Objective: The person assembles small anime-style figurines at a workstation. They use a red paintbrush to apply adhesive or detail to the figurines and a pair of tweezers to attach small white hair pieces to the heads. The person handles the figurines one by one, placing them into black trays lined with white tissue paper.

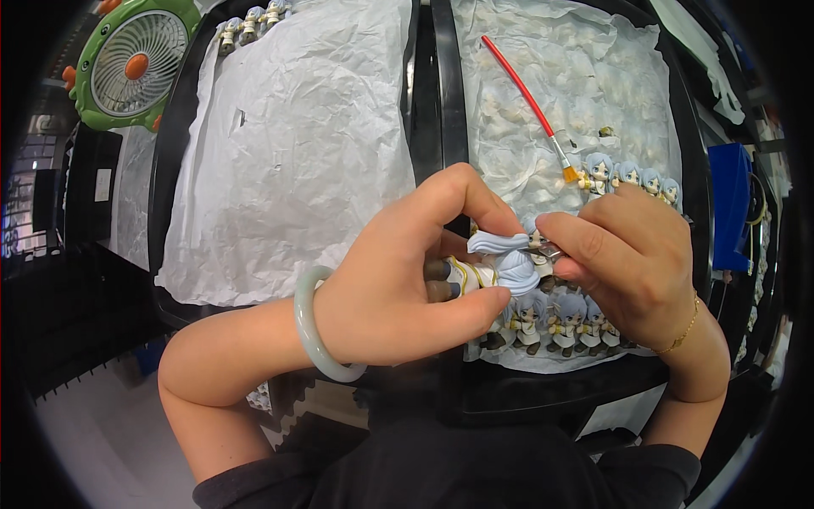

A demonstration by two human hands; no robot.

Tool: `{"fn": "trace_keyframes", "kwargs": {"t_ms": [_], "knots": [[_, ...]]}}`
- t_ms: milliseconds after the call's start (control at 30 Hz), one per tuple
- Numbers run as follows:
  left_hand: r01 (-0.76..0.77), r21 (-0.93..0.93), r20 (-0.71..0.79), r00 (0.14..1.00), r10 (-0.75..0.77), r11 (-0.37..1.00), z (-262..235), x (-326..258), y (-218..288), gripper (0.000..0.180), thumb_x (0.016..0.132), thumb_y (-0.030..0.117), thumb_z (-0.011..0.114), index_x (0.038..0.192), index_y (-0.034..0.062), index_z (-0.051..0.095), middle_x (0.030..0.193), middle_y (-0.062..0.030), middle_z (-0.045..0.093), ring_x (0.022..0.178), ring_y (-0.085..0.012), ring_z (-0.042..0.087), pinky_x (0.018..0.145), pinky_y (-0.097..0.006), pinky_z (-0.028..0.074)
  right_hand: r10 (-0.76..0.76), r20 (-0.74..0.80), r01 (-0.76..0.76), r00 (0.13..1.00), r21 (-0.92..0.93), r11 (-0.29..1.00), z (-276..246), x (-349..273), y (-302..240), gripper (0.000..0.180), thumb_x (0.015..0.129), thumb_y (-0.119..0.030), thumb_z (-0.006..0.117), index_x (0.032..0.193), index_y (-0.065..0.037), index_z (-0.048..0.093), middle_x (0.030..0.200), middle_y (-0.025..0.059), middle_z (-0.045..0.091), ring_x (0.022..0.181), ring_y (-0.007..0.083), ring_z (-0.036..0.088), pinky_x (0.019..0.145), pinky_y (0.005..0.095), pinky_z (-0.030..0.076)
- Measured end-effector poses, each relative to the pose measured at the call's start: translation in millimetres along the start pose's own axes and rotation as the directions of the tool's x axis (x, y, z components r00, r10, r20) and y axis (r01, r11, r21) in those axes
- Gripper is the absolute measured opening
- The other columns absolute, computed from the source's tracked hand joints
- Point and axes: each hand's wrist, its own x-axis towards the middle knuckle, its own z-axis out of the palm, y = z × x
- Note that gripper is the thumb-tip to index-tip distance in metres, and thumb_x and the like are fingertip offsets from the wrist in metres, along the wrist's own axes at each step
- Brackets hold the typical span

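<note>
A small figurine [515,273] with pale blue-grey hair and a white outfit with gold trim lies on its side in my left hand [381,280]. The thumb and fingers of that hand are closed round its head and body. At the hair, my right hand [632,242] pinches a small shiny, metal-looking piece [549,250]; its kind is mostly hidden by the fingers. Below both hands, a row of similar figurines [566,322] lies on white tissue paper [543,360]. More figurines [651,180] lie just beyond my right hand.
A red-handled paintbrush [521,87] with golden bristles rests on the right black tray's paper, over wrapped lumps. The left black tray [161,246] carries wrinkled white paper [297,153], with several figurines [248,25] at its far corner. A green fan [136,64] stands far left; a blue bin [729,204] stands right.
</note>
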Motion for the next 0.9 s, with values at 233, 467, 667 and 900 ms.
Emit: {"fn": "trace_keyframes", "kwargs": {"t_ms": [233,467,667,900], "knots": [[0.004,0.0,-0.003,1.0,-0.004,1.0,0,0,1,0.029,0.072,0.001,0.06,0.095,0.0001,0.043,0.098,-0.0129,0.053,0.088,-0.0171,0.055,0.076,-0.029,0.046,0.006,0.008,-0.006,1.0,-0.004,1.0,1,2,-1,0.024,0.072,-0.021,0.063,0.089,-0.004,0.062,0.064,0.0046,0.051,0.053,0.0198,0.045,0.047,0.0309,0.035],[-0.061,0.008,-0.007,0.998,0.061,0.998,-1,-1,-5,0.03,0.072,0.0,0.06,0.096,0.0,0.042,0.098,-0.0144,0.052,0.085,-0.0178,0.057,0.073,-0.028,0.047,0.02,0.001,-0.02,1.0,-0.024,1.0,5,0,-4,0.025,0.07,-0.018,0.064,0.09,-0.003,0.062,0.065,0.005,0.051,0.054,0.0199,0.046,0.047,0.0308,0.035],[-0.026,-0.104,-0.038,0.999,0.022,0.994,0,-2,-2,0.029,0.073,0.0,0.059,0.094,0.0011,0.039,0.098,-0.0157,0.052,0.08,-0.0194,0.059,0.069,-0.028,0.05,-0.032,-0.115,0.024,0.993,-0.076,0.997,10,-2,-3,0.028,0.069,-0.016,0.065,0.094,-0.002,0.063,0.068,0.0058,0.052,0.056,0.0199,0.047,0.048,0.0301,0.035],[-0.022,-0.126,-0.015,1.0,0.021,0.992,0,-1,-2,0.029,0.073,0.0,0.06,0.093,0.0017,0.039,0.099,-0.0159,0.051,0.08,-0.0189,0.059,0.07,-0.029,0.049,0.034,-0.122,-0.026,0.992,0.071,0.997,-3,0,-3,0.026,0.074,-0.019,0.063,0.093,-0.001,0.062,0.067,0.0071,0.054,0.057,0.0209,0.049,0.049,0.0306,0.037]]}}
